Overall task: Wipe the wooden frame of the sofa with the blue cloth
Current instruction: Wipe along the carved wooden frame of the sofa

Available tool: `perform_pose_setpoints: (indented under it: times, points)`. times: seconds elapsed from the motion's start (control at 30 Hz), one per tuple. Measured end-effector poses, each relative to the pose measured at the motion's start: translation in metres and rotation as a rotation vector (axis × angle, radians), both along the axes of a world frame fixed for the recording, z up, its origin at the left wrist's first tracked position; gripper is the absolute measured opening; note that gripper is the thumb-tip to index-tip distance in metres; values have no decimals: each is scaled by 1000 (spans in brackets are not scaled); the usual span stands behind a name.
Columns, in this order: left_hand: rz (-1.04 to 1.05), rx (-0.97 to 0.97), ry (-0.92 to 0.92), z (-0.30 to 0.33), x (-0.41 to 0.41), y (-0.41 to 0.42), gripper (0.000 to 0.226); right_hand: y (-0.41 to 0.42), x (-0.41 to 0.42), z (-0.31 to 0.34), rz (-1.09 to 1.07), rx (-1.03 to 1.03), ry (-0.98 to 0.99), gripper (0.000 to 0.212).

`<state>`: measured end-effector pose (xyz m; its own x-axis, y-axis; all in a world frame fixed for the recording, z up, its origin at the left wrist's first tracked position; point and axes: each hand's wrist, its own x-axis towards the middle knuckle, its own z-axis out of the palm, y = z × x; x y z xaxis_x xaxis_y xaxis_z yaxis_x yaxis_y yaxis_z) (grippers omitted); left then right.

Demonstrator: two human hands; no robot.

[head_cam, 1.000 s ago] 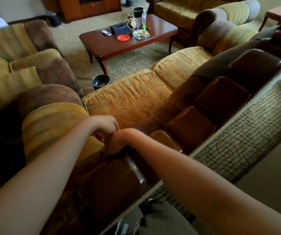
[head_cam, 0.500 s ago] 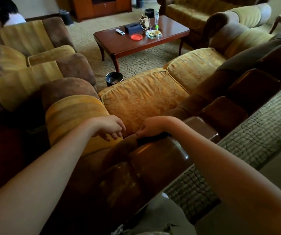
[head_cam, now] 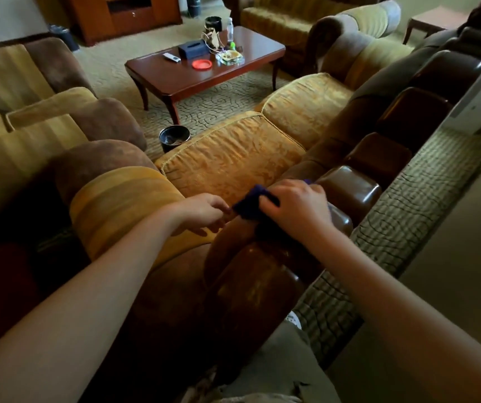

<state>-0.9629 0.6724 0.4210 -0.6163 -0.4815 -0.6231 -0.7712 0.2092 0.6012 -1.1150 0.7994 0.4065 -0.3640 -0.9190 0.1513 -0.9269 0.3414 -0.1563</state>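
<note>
The sofa's wooden frame (head_cam: 262, 283) is a glossy brown rail of rounded blocks that runs along the backrest top from the near centre to the far right. My right hand (head_cam: 296, 209) grips the dark blue cloth (head_cam: 249, 203) on one of these blocks, and the cloth bunches up out of its left side. My left hand (head_cam: 204, 212) reaches in from the left, its thumb and forefinger pinching the cloth's left corner. Most of the cloth is hidden under my right hand.
Orange seat cushions (head_cam: 230, 158) lie in front of the frame, with a striped armrest (head_cam: 120, 205) at the left. A small black bin (head_cam: 174, 137) stands on the carpet, and a coffee table (head_cam: 175, 80) with small items beyond. Behind the sofa is patterned carpet (head_cam: 402, 216).
My left hand has moved right to the cloth's corner. My right hand has lifted and bunched the cloth, which now shows. The view has shifted left.
</note>
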Motion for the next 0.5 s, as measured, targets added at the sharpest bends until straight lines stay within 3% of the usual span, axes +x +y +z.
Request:
perform_pose_setpoints:
  times: [0.07, 0.17, 0.27, 0.37, 0.5]
  points:
    - [0, -5, 49, -2, -2, 8, 32, 2, -29, 5, -181, 12, -93, 41]
    - [5, -79, 182, -6, -8, 19, 36, 17, -37, 10, -230, 17, -213, 40]
    - [-11, -174, 378, -9, -20, 31, 37, 35, -6, 1, -192, -126, -66, 36]
    - [-22, -132, 528, -14, -36, 44, 30, 52, 29, -7, -181, -282, 3, 35]
    - [-30, -220, 487, -16, -59, 43, 23, 57, 47, -19, -139, -329, 65, 31]
